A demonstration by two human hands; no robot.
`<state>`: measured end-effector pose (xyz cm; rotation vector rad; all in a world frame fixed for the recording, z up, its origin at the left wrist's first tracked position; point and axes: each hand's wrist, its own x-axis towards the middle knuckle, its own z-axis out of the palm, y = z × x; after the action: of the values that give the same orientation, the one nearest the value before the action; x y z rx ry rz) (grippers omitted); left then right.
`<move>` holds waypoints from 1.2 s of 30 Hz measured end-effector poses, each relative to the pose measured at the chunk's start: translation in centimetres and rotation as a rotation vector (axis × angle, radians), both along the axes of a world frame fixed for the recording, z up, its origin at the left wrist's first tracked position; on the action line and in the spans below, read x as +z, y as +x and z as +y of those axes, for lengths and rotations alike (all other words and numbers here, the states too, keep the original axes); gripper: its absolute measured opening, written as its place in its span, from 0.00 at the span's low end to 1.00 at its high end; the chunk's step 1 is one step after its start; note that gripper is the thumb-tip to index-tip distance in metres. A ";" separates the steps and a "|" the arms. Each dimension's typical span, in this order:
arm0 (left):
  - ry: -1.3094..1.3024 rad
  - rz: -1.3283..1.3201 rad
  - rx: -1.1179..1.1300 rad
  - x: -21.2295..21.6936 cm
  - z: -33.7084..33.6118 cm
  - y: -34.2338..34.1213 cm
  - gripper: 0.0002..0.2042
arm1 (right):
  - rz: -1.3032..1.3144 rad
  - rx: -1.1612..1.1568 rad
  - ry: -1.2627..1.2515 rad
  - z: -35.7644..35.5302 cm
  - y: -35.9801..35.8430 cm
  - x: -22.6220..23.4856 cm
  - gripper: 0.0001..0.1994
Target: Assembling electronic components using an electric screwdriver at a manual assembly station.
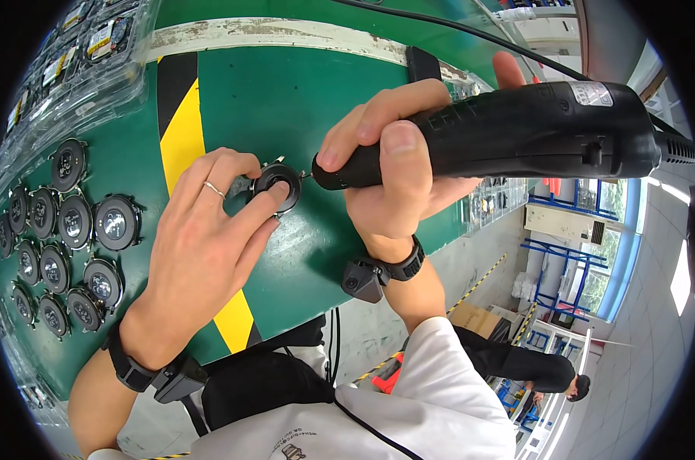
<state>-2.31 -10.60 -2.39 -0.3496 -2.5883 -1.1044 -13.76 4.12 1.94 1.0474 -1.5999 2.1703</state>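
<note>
A round black watch case (284, 186) lies on the green mat, pinned and gripped by the fingers of my left hand (209, 218), one fingertip pressing on its face. My right hand (401, 157) is wrapped around a black electric screwdriver (516, 130), held almost level. The thin bit at its tip reaches the right edge of the watch case; whether it sits in a screw is too small to tell. Several similar watch cases (75, 221) lie in a group on the mat to the left of my left hand.
Clear plastic trays (94, 92) with small electronic parts stand at the far left. Yellow-black tape (182, 146) crosses the green mat (286, 92). A black cable (470, 31) runs across the top. Another person (539, 368) stands off to the right, beyond the table.
</note>
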 end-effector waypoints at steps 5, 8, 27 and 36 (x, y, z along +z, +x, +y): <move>-0.008 0.011 0.007 0.0 0.0 0.0 0.15 | -0.018 0.001 -0.012 -0.2 0.2 0.1 0.47; -0.002 0.010 0.006 0.0 0.1 0.0 0.15 | -0.024 0.007 -0.016 -0.3 0.1 -0.1 0.44; -0.006 -0.033 -0.010 -0.1 -0.1 0.1 0.17 | 0.017 -0.088 0.115 0.4 0.5 0.8 0.36; -0.058 -0.004 -0.184 1.3 -0.1 -0.2 0.22 | 0.025 -0.064 0.140 0.6 0.9 1.2 0.37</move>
<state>-2.51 -10.66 -1.09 -0.6110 -2.6386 -1.0904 -12.88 4.73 3.18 1.0429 -1.7709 2.0207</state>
